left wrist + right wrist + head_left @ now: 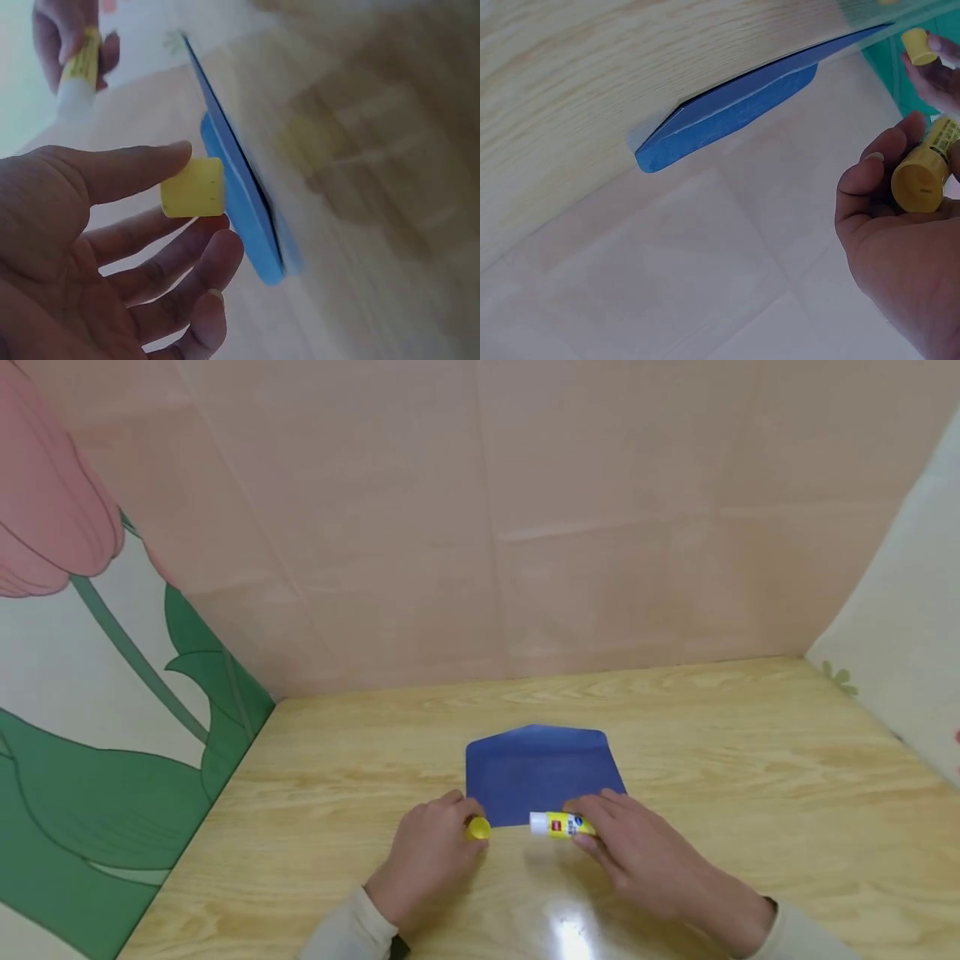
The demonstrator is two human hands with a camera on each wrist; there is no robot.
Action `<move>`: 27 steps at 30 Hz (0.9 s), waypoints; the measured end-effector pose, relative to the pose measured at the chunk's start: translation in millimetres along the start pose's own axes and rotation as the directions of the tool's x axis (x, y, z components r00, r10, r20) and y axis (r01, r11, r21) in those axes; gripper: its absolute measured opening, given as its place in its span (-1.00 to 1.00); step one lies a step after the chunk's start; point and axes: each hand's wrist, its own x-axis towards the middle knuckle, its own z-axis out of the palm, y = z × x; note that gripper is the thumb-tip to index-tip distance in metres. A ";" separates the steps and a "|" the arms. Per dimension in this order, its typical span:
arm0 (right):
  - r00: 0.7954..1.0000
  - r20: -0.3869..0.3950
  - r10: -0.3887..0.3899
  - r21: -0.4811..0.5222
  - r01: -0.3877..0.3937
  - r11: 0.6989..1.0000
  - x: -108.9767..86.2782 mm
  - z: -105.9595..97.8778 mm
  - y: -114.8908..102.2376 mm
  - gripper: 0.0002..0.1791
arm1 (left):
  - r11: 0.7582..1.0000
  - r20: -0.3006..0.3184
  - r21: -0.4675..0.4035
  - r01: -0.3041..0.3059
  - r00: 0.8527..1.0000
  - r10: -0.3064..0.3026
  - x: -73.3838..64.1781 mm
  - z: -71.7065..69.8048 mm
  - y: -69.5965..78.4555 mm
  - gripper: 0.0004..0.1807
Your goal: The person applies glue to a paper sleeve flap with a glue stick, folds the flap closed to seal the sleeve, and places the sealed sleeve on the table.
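Note:
A blue envelope (536,777) lies on the wooden table, its flap unfolded toward the back wall. At its near left corner my left hand (435,847) pinches a small yellow cap (479,828); in the left wrist view the cap (193,187) sits between thumb and fingers. Across from it, by the envelope's near right corner, my right hand (637,852) grips a yellow glue stick (561,824) lying sideways, its white end toward the cap. The right wrist view shows the yellow base of the glue stick (919,184) within the curled fingers. Cap and stick are apart.
The wood-grain table (360,768) reaches back to a pinkish wall covering (480,527). A panel with a printed tulip (52,485) stands on the left, and a pale panel (915,635) on the right. Light glares off the table's near edge.

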 end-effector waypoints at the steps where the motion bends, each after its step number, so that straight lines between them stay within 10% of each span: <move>1: 1.000 -0.003 -0.001 0.003 0.001 1.000 0.3 0.4 0.2 -0.75 | 1.000 0.005 -0.007 0.020 1.000 -0.019 1.0 -0.2 -4.1 -0.81; 14: 0.999 -0.005 -0.033 -0.011 0.033 0.999 -2.0 2.9 -0.1 -0.79 | 0.985 0.063 0.104 0.135 0.988 -0.142 12.9 -3.9 -37.4 -0.77; 27: 0.998 0.057 -0.009 -0.060 0.013 0.998 -4.4 5.1 4.2 -0.77 | 0.955 -0.028 0.259 0.143 0.990 -0.141 21.3 -2.2 -46.6 -0.68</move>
